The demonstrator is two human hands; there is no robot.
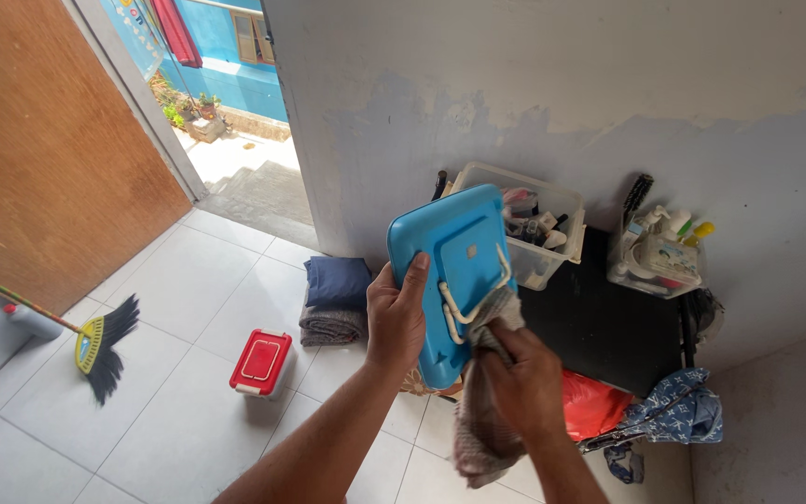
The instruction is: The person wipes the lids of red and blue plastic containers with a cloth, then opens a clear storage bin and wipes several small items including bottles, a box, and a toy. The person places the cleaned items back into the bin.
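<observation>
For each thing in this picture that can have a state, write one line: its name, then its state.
Blue lid: off its box, tilted, held up.
Left hand: gripping the lid's edge.
Right hand: pressing a cloth against the lid.
Clear box: open, filled with small items.
Red-lidded box: closed, on the floor.
Door: open.
Broom: leaning, bristles on the floor.

Both hands raised: left hand (pixel 396 317) gripping, right hand (pixel 519 378) fisted.

White tiled floor (pixel 188 308), red box (pixel 260 362), folded cloths (pixel 336 303)
</observation>
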